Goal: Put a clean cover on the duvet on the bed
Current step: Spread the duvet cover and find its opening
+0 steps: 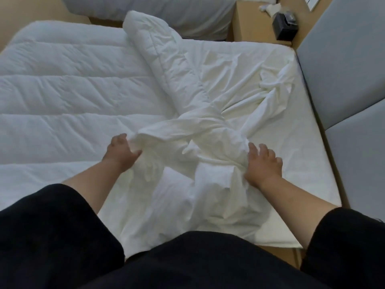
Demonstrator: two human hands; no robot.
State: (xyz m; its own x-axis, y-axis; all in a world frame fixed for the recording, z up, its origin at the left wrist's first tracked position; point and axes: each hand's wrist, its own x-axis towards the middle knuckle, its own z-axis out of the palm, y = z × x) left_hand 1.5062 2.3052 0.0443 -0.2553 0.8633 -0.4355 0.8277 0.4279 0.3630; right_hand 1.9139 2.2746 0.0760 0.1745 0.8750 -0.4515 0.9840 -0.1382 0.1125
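A white quilted duvet (68, 84) covers the left part of the bed, one corner folded over near the middle back. A thin white cover (208, 130) lies bunched and wrinkled over the right part of the mattress (308, 163). My left hand (120, 152) grips a bunched edge of the cover at its left side. On the cover's right side rests my right hand (263, 165), fingers spread and fairly straight, thumb tucked into a fold.
A grey padded headboard (343, 69) runs along the right. Behind the bed stands a wooden nightstand (254, 24) with a black box (284, 28) and tissues on it. A second bed (166, 11) lies at the back. My dark sleeves fill the bottom.
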